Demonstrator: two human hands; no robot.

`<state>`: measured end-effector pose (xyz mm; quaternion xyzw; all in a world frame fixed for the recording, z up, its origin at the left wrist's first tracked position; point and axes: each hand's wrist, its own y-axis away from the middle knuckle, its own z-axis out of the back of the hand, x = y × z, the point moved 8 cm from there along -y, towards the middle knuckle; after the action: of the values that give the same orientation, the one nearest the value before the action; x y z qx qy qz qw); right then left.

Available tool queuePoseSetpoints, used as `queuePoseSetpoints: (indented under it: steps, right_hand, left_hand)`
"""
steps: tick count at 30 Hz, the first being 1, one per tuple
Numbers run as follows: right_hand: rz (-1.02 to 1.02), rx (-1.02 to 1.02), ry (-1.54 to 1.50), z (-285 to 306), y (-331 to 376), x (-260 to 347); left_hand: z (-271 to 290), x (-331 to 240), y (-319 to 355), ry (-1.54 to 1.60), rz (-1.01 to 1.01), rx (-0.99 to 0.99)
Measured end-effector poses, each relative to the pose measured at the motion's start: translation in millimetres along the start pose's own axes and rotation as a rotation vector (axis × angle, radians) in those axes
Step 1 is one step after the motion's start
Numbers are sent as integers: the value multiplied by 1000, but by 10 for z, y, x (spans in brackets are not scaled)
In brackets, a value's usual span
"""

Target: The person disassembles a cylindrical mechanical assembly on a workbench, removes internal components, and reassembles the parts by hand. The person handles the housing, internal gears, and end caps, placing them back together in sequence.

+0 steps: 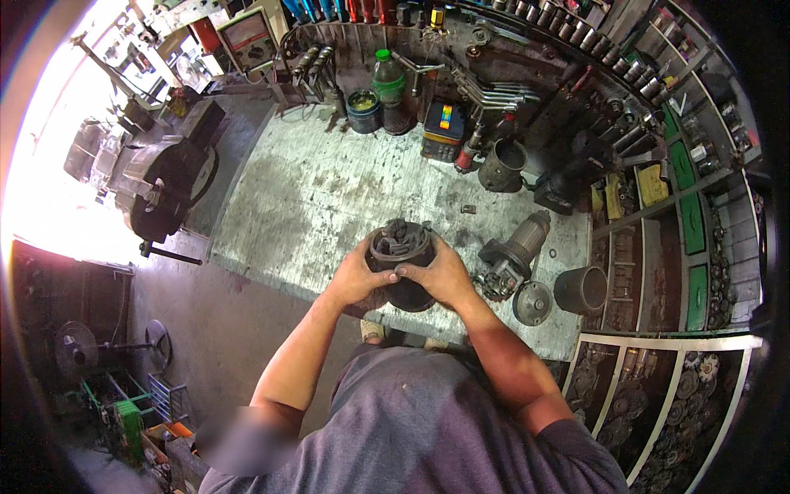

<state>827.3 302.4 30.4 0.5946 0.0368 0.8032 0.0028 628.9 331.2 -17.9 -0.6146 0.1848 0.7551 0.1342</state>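
Observation:
Near the front edge of the metal-topped bench, a dark cylindrical motor housing (411, 296) is held upright in front of me. Grey, coil-like pieces (401, 240) fill its open upper end. My left hand (357, 277) wraps its left side and my right hand (447, 275) its right, both thumbs meeting across the near side. Whether its base touches the bench I cannot tell. Right of my right hand lies a motor armature (525, 239) with a clump of metal parts (502, 280) at its near end. Close by are a round metal end cap (533, 304) and an open metal cylinder (581, 290).
At the back stand a green-capped bottle (388, 78), a blue tin (363, 112), a dark box (443, 130) and a metal cup (502, 166). Wrenches (504, 95) hang behind. A bulky dark machine (160, 181) is at left; parts shelves (675, 339) line the right.

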Motion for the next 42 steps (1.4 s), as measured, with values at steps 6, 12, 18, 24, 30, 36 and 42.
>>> queuePoseSetpoints:
  steps: [6, 12, 18, 24, 30, 36, 42]
  right_hand:
    - [21, 3, -4, -13, 51, 0]
    - [0, 10, -2, -7, 114, -35]
    - [5, -7, 6, -11, 144, 13]
    - [4, -4, 82, -17, 205, -12]
    - [8, -6, 118, 1, 319, -64]
    - [-44, 45, 132, 16, 529, -145]
    - [-112, 114, 275, 58, 851, -373]
  left_hand:
    - [10, 5, 44, -76, 12, 6]
    - [-9, -3, 73, -113, -3, 3]
    - [-16, 31, 85, -82, -2, 2]
    - [-43, 47, 146, -33, -22, 7]
    - [-76, -38, 221, -186, 5, 6]
    - [-215, -231, 392, -184, -32, -8]
    - [-401, -143, 604, -354, 18, 47]
